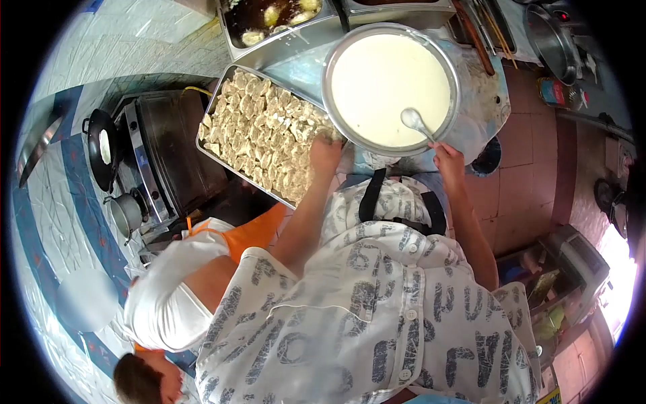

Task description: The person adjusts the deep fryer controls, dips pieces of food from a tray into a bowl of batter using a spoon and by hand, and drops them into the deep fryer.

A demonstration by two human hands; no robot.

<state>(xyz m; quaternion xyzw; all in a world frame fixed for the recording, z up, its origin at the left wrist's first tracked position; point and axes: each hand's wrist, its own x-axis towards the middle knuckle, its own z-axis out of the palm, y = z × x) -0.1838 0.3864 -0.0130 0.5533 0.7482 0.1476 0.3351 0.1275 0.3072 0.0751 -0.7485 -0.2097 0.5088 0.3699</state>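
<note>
We saw a white shirt (387,303) with big dark grey letters (487,340), which looked cracked, as if worn. Small, round, pale buttons (411,314) went down its front, and one pocket edge (321,308) crossed the chest. The sleeves (235,296) were loose. Near the waist were black straps (371,198). Both forearms (463,202) were bare.
</note>
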